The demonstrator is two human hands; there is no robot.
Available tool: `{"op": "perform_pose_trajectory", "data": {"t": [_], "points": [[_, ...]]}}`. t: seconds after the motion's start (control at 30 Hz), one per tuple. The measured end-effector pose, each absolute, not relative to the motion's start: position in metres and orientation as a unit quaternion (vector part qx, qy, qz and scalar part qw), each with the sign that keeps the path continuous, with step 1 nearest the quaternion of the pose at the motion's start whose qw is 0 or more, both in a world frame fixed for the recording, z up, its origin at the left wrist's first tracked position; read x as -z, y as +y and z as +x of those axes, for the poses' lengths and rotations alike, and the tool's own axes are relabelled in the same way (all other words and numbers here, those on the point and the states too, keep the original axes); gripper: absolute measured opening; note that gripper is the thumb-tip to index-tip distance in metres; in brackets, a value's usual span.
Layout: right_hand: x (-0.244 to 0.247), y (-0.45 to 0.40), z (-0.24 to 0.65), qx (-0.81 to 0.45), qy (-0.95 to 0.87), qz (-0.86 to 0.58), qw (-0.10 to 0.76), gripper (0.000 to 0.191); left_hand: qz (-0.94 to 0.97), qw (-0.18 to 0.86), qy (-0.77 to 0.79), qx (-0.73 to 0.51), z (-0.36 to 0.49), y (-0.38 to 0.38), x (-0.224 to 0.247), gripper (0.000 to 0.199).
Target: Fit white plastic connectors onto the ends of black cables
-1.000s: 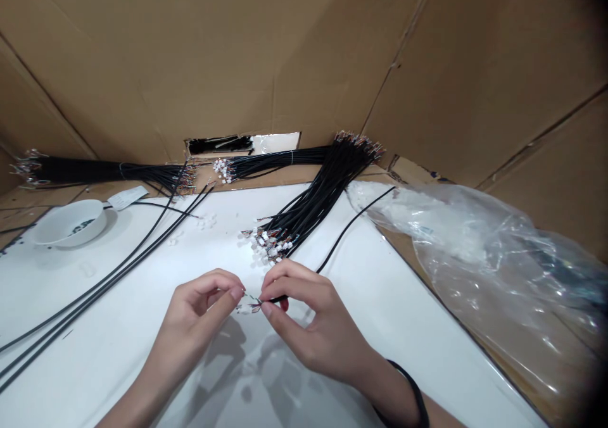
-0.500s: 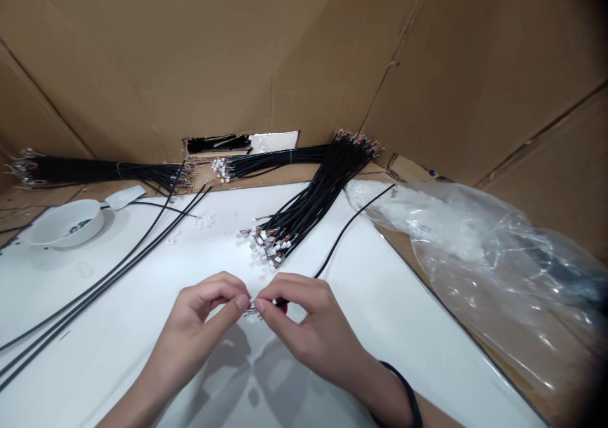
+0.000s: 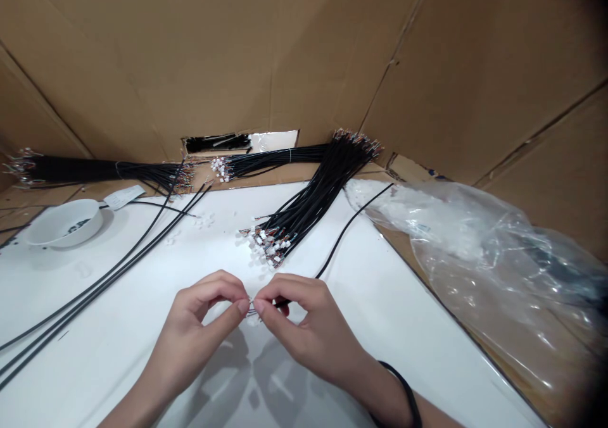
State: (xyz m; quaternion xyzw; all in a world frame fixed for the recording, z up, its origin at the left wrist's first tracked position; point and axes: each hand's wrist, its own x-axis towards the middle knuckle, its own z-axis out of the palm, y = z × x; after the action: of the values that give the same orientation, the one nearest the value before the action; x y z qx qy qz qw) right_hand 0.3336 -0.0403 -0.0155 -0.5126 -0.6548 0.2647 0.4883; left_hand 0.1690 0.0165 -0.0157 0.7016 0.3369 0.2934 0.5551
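My right hand (image 3: 308,323) grips a black cable (image 3: 339,241) near its end, with thumb and forefinger pinched at the thin wires that come out of it. The cable's other end curves away to the back right over the white table. Fingertip to fingertip with it, my left hand (image 3: 202,327) is closed in a pinch; what sits between its fingers is too small and covered to make out. Thin wires (image 3: 251,313) show in the narrow gap between both hands. Just beyond lies a thick bundle of black cables (image 3: 316,190) with white connectors (image 3: 270,244) at the near end.
Cardboard walls (image 3: 213,54) enclose the white table (image 3: 380,327). Tied cable bundles (image 3: 76,168) lie along the back. At left are a white bowl (image 3: 88,232) with small dark parts, a paper tag (image 3: 124,197) and loose cables (image 3: 118,270). Clear plastic bags (image 3: 465,232) lie right.
Both hands stay nearly in place, still pinched together at the thin wires. The fingertips have shifted very slightly; nothing else has visibly moved.
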Motion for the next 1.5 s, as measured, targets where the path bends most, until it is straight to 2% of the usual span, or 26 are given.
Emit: {"op": "perform_pose_trajectory", "data": {"t": [0.13, 0.27, 0.37, 0.5, 0.63, 0.73, 0.87, 0.97, 1.03, 1.17, 1.23, 1.4, 1.5], "points": [[0.017, -0.040, 0.334, -0.258, -0.653, -0.517, 0.490, 0.011, 0.672, 0.589, 0.342, -0.290, 0.172, 0.017, 0.014, 0.017], [0.019, -0.041, 0.333, -0.239, -0.652, -0.517, 0.500, 0.014, 0.684, 0.576, 0.341, -0.292, 0.173, 0.016, 0.015, 0.017], [0.020, -0.042, 0.332, -0.246, -0.644, -0.518, 0.506, 0.013, 0.727, 0.520, 0.332, -0.303, 0.173, 0.015, 0.016, 0.015], [0.022, -0.042, 0.331, -0.257, -0.646, -0.511, 0.506, 0.013, 0.793, 0.393, 0.313, -0.343, 0.169, 0.012, 0.016, 0.009], [0.023, -0.042, 0.333, -0.235, -0.648, -0.506, 0.519, 0.010, 0.842, 0.276, 0.274, -0.373, 0.166, 0.007, 0.013, 0.024], [0.023, -0.042, 0.334, -0.232, -0.652, -0.505, 0.515, 0.009, 0.864, 0.230, 0.233, -0.383, 0.167, 0.006, 0.015, 0.030], [0.023, -0.041, 0.332, -0.228, -0.655, -0.505, 0.514, 0.009, 0.866, 0.215, 0.220, -0.395, 0.170, 0.007, 0.018, 0.024], [0.023, -0.041, 0.331, -0.217, -0.653, -0.505, 0.521, 0.009, 0.847, 0.267, 0.259, -0.378, 0.171, 0.008, 0.019, 0.015], [0.022, -0.041, 0.331, -0.203, -0.648, -0.503, 0.534, 0.009, 0.811, 0.349, 0.307, -0.357, 0.171, 0.010, 0.019, 0.003], [0.020, -0.042, 0.331, -0.175, -0.645, -0.495, 0.556, 0.005, 0.654, 0.586, 0.372, -0.301, 0.172, 0.012, 0.022, 0.020], [0.019, -0.043, 0.331, -0.162, -0.648, -0.496, 0.555, 0.005, 0.588, 0.661, 0.373, -0.279, 0.173, 0.012, 0.023, 0.022], [0.019, -0.046, 0.330, -0.120, -0.669, -0.485, 0.550, 0.007, 0.494, 0.746, 0.366, -0.257, 0.175, 0.012, 0.028, 0.023], [0.020, -0.047, 0.330, -0.107, -0.675, -0.482, 0.548, 0.009, 0.486, 0.755, 0.359, -0.256, 0.175, 0.012, 0.030, 0.025]]}}
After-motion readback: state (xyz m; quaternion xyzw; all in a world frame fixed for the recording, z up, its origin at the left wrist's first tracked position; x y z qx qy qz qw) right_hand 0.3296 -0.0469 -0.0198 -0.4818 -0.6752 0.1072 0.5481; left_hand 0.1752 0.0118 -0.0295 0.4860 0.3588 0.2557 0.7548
